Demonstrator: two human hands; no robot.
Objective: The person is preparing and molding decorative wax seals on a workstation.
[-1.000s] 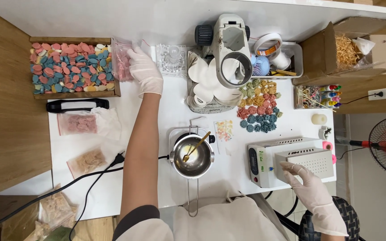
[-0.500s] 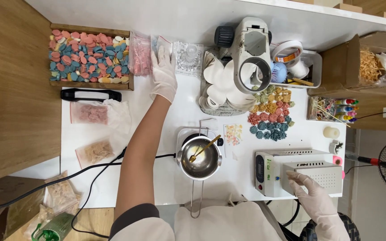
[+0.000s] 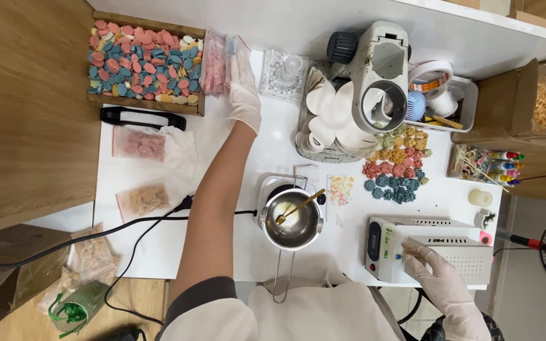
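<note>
Two hands work apart: we keep the left hand (image 3: 244, 87) flat on the upper-centre pink bag (image 3: 213, 63), the right hand (image 3: 430, 268) loosely open on the lower-right white machine (image 3: 434, 256).

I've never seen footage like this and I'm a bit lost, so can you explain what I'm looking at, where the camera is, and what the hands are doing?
The camera sits on a person's head, looking straight down at a white table. Both hands wear pale gloves. The left hand reaches far across to a clear bag of pink pieces beside a wooden tray of pink, blue and yellow shapes. The right hand rests on a white box-shaped machine near the front edge. Between them stands a small metal pot with a spoon on a hotplate. Further back lie flower-shaped pieces, white cups and a basket of tape and tools.
</note>
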